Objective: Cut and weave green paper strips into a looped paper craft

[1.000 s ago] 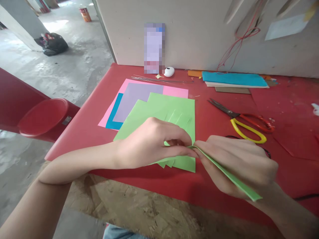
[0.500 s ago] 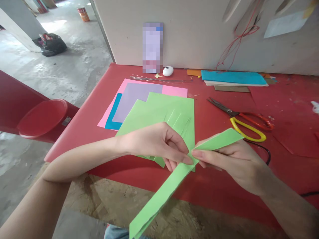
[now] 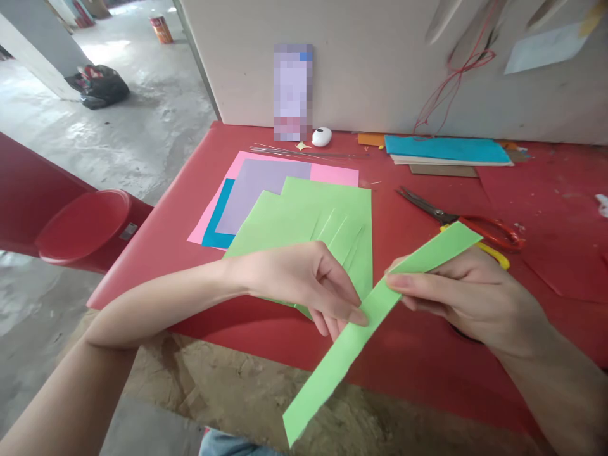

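The left hand (image 3: 304,278) and right hand (image 3: 479,301) both pinch the green strip (image 3: 379,304), its length slanting from below the left to just above the right.

Pale panel (image 3: 370,76) behind red tabletop (image 3: 403,354); grey floor (image 3: 159,120), prob. concrete, w/ bright light patch (image 3: 107,52) nr. pillar (image 3: 42,44), upper L.
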A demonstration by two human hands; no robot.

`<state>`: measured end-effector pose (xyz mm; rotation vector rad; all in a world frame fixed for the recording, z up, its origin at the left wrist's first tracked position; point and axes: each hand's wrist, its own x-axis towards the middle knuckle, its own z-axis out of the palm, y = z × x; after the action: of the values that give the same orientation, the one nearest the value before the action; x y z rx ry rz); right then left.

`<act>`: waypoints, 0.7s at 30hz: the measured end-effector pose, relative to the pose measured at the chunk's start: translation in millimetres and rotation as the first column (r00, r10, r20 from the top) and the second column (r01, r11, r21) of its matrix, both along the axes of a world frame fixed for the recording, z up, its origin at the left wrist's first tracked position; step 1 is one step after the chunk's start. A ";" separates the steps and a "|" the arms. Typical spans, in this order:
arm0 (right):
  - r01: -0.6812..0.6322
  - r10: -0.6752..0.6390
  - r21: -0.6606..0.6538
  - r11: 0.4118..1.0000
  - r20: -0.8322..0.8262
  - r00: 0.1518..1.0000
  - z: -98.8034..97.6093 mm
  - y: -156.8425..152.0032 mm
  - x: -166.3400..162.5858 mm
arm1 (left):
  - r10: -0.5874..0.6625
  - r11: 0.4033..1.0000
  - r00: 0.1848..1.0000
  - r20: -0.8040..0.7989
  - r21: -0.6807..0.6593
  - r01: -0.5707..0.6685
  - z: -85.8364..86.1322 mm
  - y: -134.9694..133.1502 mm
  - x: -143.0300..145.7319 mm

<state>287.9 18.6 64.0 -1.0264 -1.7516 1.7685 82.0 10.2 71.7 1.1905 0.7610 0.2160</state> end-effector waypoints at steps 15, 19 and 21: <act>0.003 -0.147 -0.571 0.821 -0.206 0.968 -16.1 5.5 -28.4 | 0.150 -0.396 0.962 0.230 0.905 -0.155 -49.4 17.9 1.9; 0.014 -0.144 -0.592 0.806 -0.173 0.974 -22.1 11.9 -27.8 | 0.166 -0.339 0.963 0.211 0.929 -0.145 -50.6 22.1 0.6; -0.029 -0.106 -0.602 0.798 -0.188 0.977 -23.9 14.0 -27.5 | 0.131 -0.311 0.967 0.219 0.935 -0.169 -51.1 22.5 0.6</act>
<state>260.4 32.6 40.1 -1.0372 -1.0303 2.3821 82.6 32.7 20.6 2.7627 0.5862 1.3847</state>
